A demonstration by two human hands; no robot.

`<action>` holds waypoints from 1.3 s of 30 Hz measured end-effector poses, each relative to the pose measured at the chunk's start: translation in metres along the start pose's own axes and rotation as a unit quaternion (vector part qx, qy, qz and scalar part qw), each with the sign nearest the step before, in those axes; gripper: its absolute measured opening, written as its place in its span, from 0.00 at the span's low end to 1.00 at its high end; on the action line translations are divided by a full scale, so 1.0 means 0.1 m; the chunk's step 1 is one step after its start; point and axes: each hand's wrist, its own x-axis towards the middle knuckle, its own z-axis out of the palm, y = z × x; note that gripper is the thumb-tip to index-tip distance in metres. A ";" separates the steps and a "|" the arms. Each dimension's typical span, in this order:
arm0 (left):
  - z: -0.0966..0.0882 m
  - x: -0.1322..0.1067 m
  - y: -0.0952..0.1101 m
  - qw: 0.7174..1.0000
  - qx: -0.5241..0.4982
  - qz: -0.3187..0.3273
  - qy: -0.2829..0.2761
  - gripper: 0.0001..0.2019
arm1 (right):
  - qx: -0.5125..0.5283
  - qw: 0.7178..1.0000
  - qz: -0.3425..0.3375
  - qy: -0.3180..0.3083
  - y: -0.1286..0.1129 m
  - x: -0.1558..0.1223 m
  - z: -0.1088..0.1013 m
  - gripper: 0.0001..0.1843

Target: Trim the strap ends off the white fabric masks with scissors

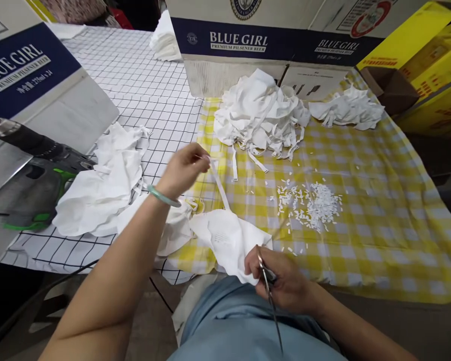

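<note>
My left hand (pixel 184 168) is closed in a pinch on the end of a thin white strap (pixel 219 186), pulled up taut from a white cloth garment (pixel 229 233). This garment lies at the table's near edge, with small print on its fabric. My right hand (pixel 285 278) is closed around a pair of metal scissors (pixel 272 303), whose blades point down towards my body. Its thumb and fingertips also press on the garment's lower right edge. Beyond the right hand lies a heap of small white cut pieces (pixel 319 205).
A large pile of white garments (pixel 261 113) sits before a carton (pixel 233 75), a smaller pile (pixel 348 108) to its right. More white garments (pixel 108 190) lie left, beside a power drill (pixel 41 175) and another carton (pixel 71 100). A yellow checked cloth (pixel 379 210) covers the table's right part.
</note>
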 end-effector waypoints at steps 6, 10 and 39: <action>-0.59 -0.09 0.27 0.921 -0.319 -0.048 0.219 0.06 | -0.010 0.997 0.078 0.012 -0.02 0.10 -0.13 0.16; -0.66 -0.35 0.37 0.893 -0.375 -0.075 0.236 0.03 | -0.015 0.991 0.122 0.053 0.04 0.33 -0.16 0.12; 0.30 -1.18 0.53 0.975 -0.206 -0.079 0.006 0.11 | 0.138 0.963 0.065 0.221 -0.05 1.20 -0.16 0.12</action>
